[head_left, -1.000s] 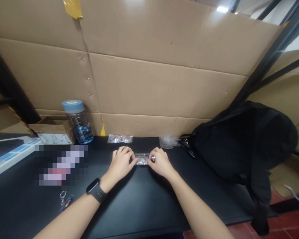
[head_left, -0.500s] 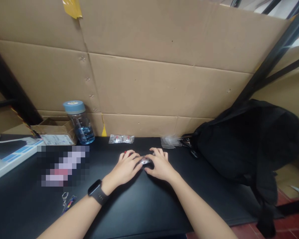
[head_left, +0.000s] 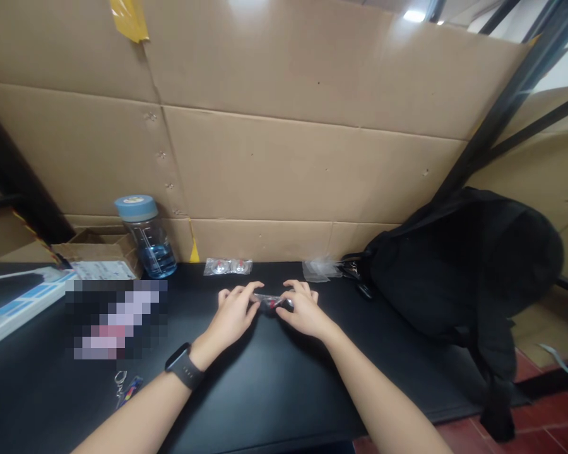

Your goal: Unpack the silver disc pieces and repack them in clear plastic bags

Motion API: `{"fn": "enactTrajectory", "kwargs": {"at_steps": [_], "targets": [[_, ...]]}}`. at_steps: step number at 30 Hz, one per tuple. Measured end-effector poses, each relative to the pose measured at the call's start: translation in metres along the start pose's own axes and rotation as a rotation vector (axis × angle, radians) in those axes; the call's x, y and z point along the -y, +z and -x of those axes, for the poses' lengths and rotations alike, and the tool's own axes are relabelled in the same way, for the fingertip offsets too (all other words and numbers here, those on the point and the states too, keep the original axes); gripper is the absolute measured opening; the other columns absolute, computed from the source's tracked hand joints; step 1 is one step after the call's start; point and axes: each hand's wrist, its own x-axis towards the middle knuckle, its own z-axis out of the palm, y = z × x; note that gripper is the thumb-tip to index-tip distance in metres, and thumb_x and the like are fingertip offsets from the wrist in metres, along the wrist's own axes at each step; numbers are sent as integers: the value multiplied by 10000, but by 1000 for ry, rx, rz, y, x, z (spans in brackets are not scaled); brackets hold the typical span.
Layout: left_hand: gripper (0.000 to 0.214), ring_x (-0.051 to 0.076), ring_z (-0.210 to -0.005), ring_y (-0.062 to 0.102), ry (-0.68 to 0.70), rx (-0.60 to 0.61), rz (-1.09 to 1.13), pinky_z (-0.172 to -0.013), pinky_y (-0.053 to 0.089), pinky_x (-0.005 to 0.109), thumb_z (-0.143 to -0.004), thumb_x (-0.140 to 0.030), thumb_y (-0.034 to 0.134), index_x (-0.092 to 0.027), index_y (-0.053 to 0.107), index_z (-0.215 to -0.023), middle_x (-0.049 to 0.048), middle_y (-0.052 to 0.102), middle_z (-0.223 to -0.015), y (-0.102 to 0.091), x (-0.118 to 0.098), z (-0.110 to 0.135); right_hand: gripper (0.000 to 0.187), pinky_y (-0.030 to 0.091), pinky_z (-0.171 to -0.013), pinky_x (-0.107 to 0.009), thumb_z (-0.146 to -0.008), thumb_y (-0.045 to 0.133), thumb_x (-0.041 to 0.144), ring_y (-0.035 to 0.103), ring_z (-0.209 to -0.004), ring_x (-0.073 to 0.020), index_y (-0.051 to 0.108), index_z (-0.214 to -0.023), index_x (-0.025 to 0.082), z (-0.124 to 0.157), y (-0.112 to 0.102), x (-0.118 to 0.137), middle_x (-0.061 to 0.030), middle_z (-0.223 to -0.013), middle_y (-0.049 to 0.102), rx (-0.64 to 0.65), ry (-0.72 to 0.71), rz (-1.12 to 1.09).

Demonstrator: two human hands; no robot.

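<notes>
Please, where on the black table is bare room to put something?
Bare tabletop lies between the forearms, and between right forearm and backpack. Crowded: back left, with water bottle, cardboard box and power strip; and around the packet between left hand and right hand.

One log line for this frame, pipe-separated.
left hand: clear packet, left end | right hand: same, right end | beyond: two-disc packet, clear bags
</notes>
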Motion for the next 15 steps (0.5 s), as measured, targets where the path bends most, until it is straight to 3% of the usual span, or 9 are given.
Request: {"fn": "enactTrajectory", "kwargs": {"at_steps": [3,9,15], "targets": [[377,228,-1023,600,-11,-8,11,-895,289,385,-944,-233,505,-304,478,-1313,17,717,-951,2,2,-1,84,310,-945,-476,-887,662,307,384,-1275,-288,728,-928,276,-1,3,-2,-55,-1381,506,-17,9,9],[416,211,-977,610,-44,-5,27,-902,276,381,-910,-217,555,-318,475,-1306,-12,713,-916,7,7,-2,138,292,-921,-437,-905,662,359,426,-1227,-268,760,-845,280,-4,8,-3,-40,-1316,573,-69,52,-11],[359,230,-1028,579,12,-17,-48,-872,267,386,-905,-232,563,-318,531,-1253,11,702,-959,2,2,-1,166,263,-922,-454,-888,680,385,443,-1196,-275,765,-794,279,-5,12,-2,-39,-1261,596,-137,64,36]]}}
